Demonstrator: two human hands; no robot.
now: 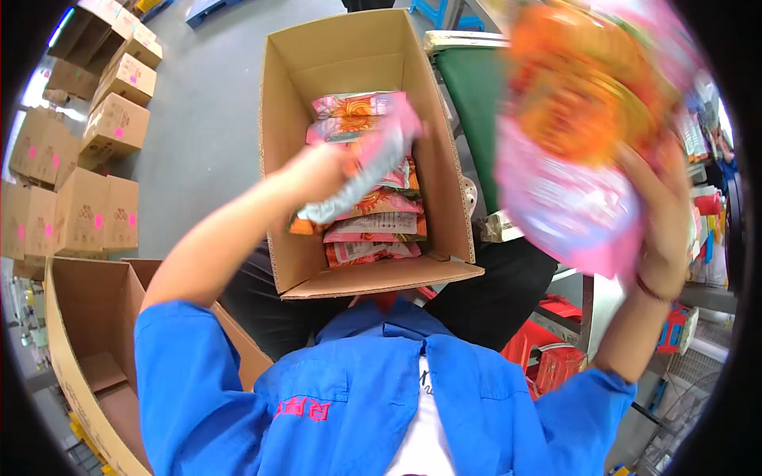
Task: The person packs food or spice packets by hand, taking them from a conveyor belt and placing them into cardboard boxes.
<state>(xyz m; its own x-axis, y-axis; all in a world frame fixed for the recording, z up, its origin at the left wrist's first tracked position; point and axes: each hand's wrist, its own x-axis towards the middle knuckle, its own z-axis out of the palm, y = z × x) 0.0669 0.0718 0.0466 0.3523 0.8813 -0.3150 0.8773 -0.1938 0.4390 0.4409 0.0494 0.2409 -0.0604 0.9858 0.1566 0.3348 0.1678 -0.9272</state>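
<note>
An open cardboard box [369,283] stands in front of me, with several pink and orange packets [377,228] lying in rows inside. Over the box, my left hand [321,170] is closed on a packet [373,178], which is tilted and blurred by motion. My right hand [663,198] is raised at the right, its fingers wrapped round the edge of pink and orange packets [571,159]. These packets look large, close to the camera and blurred; how many there are I cannot tell.
A second open carton [67,333] stands at the lower left. Closed cartons [115,131] line the floor at the far left. A green surface [470,103] lies right of the box, with red crates [556,361] below it.
</note>
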